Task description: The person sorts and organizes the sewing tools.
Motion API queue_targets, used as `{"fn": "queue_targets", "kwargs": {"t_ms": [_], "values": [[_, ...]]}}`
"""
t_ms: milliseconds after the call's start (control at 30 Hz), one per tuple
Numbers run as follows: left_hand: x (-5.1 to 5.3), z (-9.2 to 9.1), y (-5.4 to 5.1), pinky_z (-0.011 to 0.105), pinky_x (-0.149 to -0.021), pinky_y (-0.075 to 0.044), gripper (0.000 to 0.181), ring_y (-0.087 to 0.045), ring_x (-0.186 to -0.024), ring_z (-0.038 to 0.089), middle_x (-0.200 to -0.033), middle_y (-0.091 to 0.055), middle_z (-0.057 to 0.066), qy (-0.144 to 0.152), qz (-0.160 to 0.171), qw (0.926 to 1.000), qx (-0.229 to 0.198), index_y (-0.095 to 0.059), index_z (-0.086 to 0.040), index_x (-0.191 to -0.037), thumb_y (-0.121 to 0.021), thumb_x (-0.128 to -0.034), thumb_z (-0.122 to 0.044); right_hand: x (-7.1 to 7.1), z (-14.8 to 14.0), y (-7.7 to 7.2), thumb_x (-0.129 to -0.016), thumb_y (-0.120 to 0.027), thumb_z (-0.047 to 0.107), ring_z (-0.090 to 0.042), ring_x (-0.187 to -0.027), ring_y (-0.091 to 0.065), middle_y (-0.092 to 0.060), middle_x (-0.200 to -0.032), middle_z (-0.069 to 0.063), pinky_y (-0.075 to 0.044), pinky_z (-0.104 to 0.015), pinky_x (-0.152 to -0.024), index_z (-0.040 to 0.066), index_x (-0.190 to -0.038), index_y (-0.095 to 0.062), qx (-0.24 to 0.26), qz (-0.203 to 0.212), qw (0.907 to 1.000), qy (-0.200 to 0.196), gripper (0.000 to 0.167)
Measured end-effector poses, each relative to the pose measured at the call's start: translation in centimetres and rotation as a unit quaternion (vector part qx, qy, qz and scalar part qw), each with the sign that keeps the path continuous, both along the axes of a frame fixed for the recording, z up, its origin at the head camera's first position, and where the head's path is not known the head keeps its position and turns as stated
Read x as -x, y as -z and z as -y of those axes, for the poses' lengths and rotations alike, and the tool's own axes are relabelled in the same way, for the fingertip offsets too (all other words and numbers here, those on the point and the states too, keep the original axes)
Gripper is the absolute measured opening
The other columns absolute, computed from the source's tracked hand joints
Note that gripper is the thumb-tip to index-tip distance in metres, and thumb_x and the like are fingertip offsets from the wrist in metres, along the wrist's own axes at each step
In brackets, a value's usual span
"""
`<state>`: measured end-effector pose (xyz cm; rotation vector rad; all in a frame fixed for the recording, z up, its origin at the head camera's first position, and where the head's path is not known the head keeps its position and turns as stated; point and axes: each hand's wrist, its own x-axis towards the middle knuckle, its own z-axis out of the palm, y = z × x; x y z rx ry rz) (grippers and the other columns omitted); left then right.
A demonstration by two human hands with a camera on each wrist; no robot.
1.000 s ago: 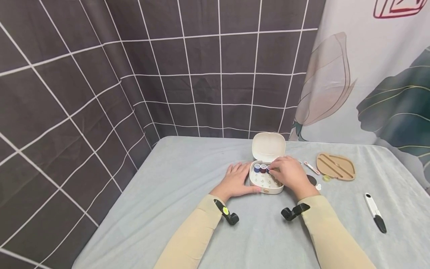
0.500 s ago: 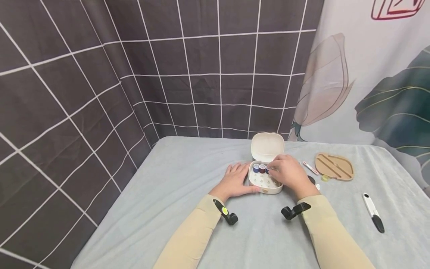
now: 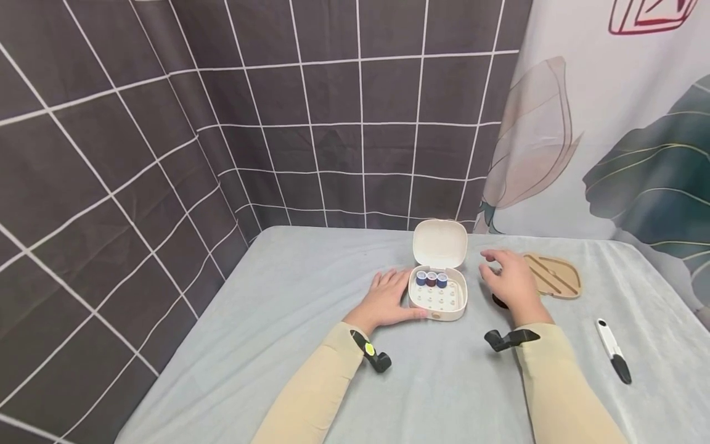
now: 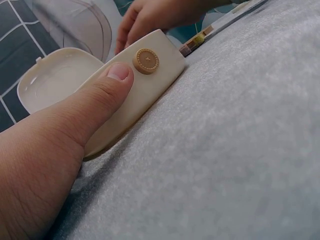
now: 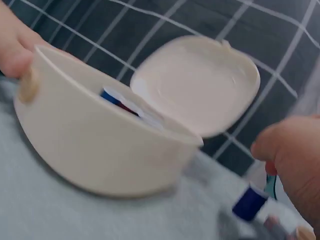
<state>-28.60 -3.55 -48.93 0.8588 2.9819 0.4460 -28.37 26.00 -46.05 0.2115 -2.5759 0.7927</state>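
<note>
A cream sewing box (image 3: 437,315) stands with its lid (image 3: 440,243) raised, showing rows of small pegs inside. Three thread spools (image 3: 431,279), two blue and one dark red between them, fill part of the back row. My left hand (image 3: 384,300) steadies the box: straight fingers lie along its left side, and the thumb (image 4: 107,92) presses the front beside a button-shaped clasp (image 4: 146,61). To the right of the box, my right hand (image 3: 513,280) hovers with fingers slightly bent and nothing visible in them. Below it lies another blue spool (image 5: 250,202).
A dark round piece (image 3: 499,301) is partly hidden under the right hand. Beyond it lies a wooden leaf-patterned lid-shaped piece (image 3: 556,275). A white tool with a black end (image 3: 614,351) rests farther right on the grey cloth (image 3: 310,271).
My right hand has let go of the third spool, a blue one, in the back row and moved right, out of the box. The left hand stays against the box.
</note>
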Motion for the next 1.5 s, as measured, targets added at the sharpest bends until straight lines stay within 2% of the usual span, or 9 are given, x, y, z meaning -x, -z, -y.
{"fn": "queue_targets", "kwargs": {"t_ms": [100, 333, 667, 900, 1100, 1200, 1300, 1433, 1500], "values": [[-0.1, 0.1, 0.0, 0.054, -0.124, -0.01, 0.109, -0.021, -0.153, 0.025, -0.165, -0.03, -0.001, 0.0, 0.003, 1.0, 0.002, -0.016, -0.022, -0.164, -0.056, -0.0815, -0.082, 0.1, -0.8, 0.8, -0.092, -0.065, 0.019, -0.043, -0.103, -0.058, -0.066, -0.117, -0.026, -0.043, -0.059, -0.092, -0.003, -0.125, -0.064, -0.004, 0.011, 0.9999, -0.006, 0.039], [0.1, 0.1, -0.2, 0.055, -0.123, -0.011, 0.109, -0.022, -0.152, 0.026, -0.165, -0.03, -0.002, 0.005, -0.009, 0.9999, -0.009, -0.017, -0.022, -0.164, -0.056, -0.082, -0.081, 0.4, -1.2, 1.6, -0.089, -0.069, 0.015, -0.049, -0.116, -0.051, -0.065, -0.122, -0.028, -0.035, -0.062, -0.103, -0.002, -0.126, -0.063, -0.018, 0.022, 0.9996, -0.004, 0.042], [0.1, -0.2, 0.2, 0.053, -0.124, -0.01, 0.109, -0.02, -0.153, 0.025, -0.165, -0.029, -0.002, 0.0, 0.001, 1.0, 0.0, -0.016, -0.023, -0.164, -0.056, -0.0813, -0.082, 0.3, -1.0, 2.2, -0.091, -0.069, 0.012, -0.05, -0.11, -0.053, -0.065, -0.12, -0.03, -0.039, -0.064, -0.097, -0.002, -0.122, -0.066, -0.03, 0.02, 0.9993, 0.013, 0.034], [0.2, -0.1, 0.4, 0.054, -0.124, -0.01, 0.109, -0.021, -0.153, 0.025, -0.165, -0.029, -0.002, 0.001, -0.003, 1.0, -0.002, -0.016, -0.023, -0.164, -0.055, -0.0813, -0.083, 0.0, -0.5, 1.4, -0.091, -0.075, 0.016, -0.04, -0.095, -0.06, -0.07, -0.109, -0.023, -0.046, -0.056, -0.083, 0.002, -0.111, -0.067, 0.034, -0.011, 0.999, 0.027, 0.026], [0.1, 0.1, 0.4, 0.054, -0.123, -0.011, 0.108, -0.021, -0.153, 0.025, -0.165, -0.029, -0.002, 0.006, -0.003, 1.0, -0.005, -0.017, -0.023, -0.164, -0.056, -0.0818, -0.082, -0.1, 0.5, 0.7, -0.087, -0.08, 0.012, -0.031, -0.08, -0.066, -0.074, -0.092, -0.014, -0.05, -0.036, -0.072, 0.005, -0.1, -0.072, 0.058, -0.069, 0.9956, -0.028, 0.017], [0.0, 0.1, 0.3, 0.054, -0.123, -0.011, 0.109, -0.021, -0.153, 0.026, -0.165, -0.03, -0.002, 0.005, 0.0, 1.0, -0.004, -0.017, -0.023, -0.164, -0.056, -0.0815, -0.082, -0.1, 1.1, 0.3, -0.084, -0.082, 0.008, -0.025, -0.077, -0.067, -0.074, -0.09, -0.011, -0.048, -0.019, -0.068, 0.005, -0.099, -0.073, 0.061, -0.093, 0.9926, -0.048, 0.017], [0.0, 0.0, 0.3, 0.054, -0.123, -0.011, 0.109, -0.021, -0.153, 0.026, -0.165, -0.03, -0.001, 0.004, 0.001, 1.0, -0.004, -0.018, -0.022, -0.164, -0.056, -0.0812, -0.082, -0.2, 1.6, -0.2, -0.081, -0.083, 0.002, -0.018, -0.077, -0.066, -0.074, -0.092, -0.011, -0.045, -0.007, -0.071, 0.005, -0.097, -0.074, 0.075, -0.105, 0.988, -0.085, 0.018], [0.1, 0.0, 0.2, 0.054, -0.124, -0.01, 0.109, -0.021, -0.153, 0.025, -0.165, -0.03, -0.002, 0.0, 0.002, 1.0, -0.003, -0.017, -0.023, -0.164, -0.056, -0.0811, -0.083, -0.2, 2.2, -0.7, -0.076, -0.084, -0.006, -0.009, -0.078, -0.064, -0.072, -0.093, -0.01, -0.049, -0.006, -0.073, 0.004, -0.09, -0.073, 0.095, -0.099, 0.9786, -0.153, 0.02], [0.1, 0.0, 0.1, 0.054, -0.124, -0.011, 0.109, -0.021, -0.153, 0.025, -0.165, -0.03, -0.002, 0.0, 0.001, 1.0, -0.003, -0.017, -0.023, -0.164, -0.056, -0.0814, -0.082, -0.1, 2.4, -0.8, -0.076, -0.084, -0.007, -0.006, -0.078, -0.062, -0.071, -0.092, -0.008, -0.05, -0.008, -0.073, 0.005, -0.088, -0.072, 0.094, -0.091, 0.9763, -0.173, 0.021]]}}
